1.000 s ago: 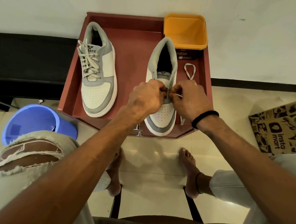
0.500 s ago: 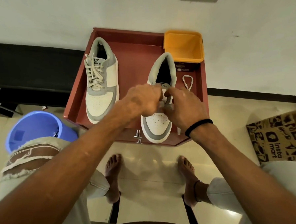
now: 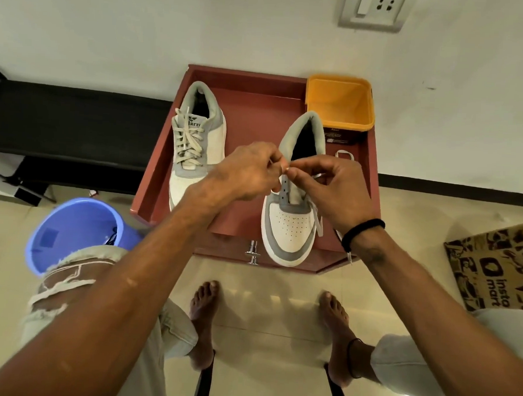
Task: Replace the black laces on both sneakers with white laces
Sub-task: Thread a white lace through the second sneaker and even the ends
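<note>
Two grey-and-white sneakers stand on a red-brown tray table (image 3: 252, 112). The left sneaker (image 3: 196, 146) is fully laced with a white lace. The right sneaker (image 3: 289, 226) has bare eyelets on its grey tongue strip. My left hand (image 3: 249, 173) and my right hand (image 3: 330, 189) meet just above that shoe's eyelets, both pinching a white lace (image 3: 318, 219) between fingertips. The lace trails down the shoe's right side past my right wrist. A loop of it (image 3: 344, 155) lies on the tray behind my right hand.
An orange square tub (image 3: 341, 105) stands at the tray's back right corner. A blue bucket (image 3: 70, 233) with something dark inside sits on the floor at left, beside my knee. A printed paper bag (image 3: 492, 270) lies on the floor at right. My bare feet rest below the tray.
My head has tilted up, so the tray sits lower in view. Both hands have lifted slightly off the right sneaker, uncovering its eyelet strip, and still pinch the lace.
</note>
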### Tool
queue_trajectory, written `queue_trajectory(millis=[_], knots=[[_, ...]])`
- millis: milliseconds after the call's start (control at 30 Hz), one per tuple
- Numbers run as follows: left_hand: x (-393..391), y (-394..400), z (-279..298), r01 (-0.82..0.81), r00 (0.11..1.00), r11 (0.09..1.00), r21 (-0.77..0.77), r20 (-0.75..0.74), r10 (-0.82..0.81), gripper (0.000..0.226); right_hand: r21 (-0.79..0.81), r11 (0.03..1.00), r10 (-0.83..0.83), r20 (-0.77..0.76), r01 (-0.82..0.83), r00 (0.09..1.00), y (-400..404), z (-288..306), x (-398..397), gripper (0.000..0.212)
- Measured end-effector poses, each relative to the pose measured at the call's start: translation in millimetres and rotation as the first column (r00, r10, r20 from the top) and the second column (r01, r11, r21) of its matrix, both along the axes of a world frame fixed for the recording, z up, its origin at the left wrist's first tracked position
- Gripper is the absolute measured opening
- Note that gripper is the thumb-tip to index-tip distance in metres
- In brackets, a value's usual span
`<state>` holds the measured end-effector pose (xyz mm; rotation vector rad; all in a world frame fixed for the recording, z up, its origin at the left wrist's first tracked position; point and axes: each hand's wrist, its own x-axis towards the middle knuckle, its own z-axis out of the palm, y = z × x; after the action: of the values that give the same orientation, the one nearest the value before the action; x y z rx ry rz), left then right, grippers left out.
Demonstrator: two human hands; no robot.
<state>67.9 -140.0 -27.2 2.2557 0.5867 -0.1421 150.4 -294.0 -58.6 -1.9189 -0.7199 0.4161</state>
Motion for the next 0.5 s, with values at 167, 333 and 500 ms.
queue_trajectory(millis=[167, 333, 500], knots=[[0.2, -4.0, -1.8, 0.027, 0.999, 0.998, 0.060, -0.036, -0.024, 0.011, -0.142, 0.988, 0.068, 0.083, -0.056, 0.994, -1.5, 1.6, 7.8, 0.007], [-7.9, -3.1, -23.3, 0.016, 0.991, 0.952, 0.307, -0.128, 0.024, 0.017, -0.504, 0.864, 0.241, 0.388, -0.014, 0.890, 0.1, -19.2, 2.1, 0.006], [-10.9, -14.0, -43.1, -0.084, 0.990, 0.960, 0.268, -0.087, 0.111, 0.019, -0.481, 0.877, 0.199, 0.394, 0.017, 0.897, 4.9, -35.2, -5.8, 0.008]])
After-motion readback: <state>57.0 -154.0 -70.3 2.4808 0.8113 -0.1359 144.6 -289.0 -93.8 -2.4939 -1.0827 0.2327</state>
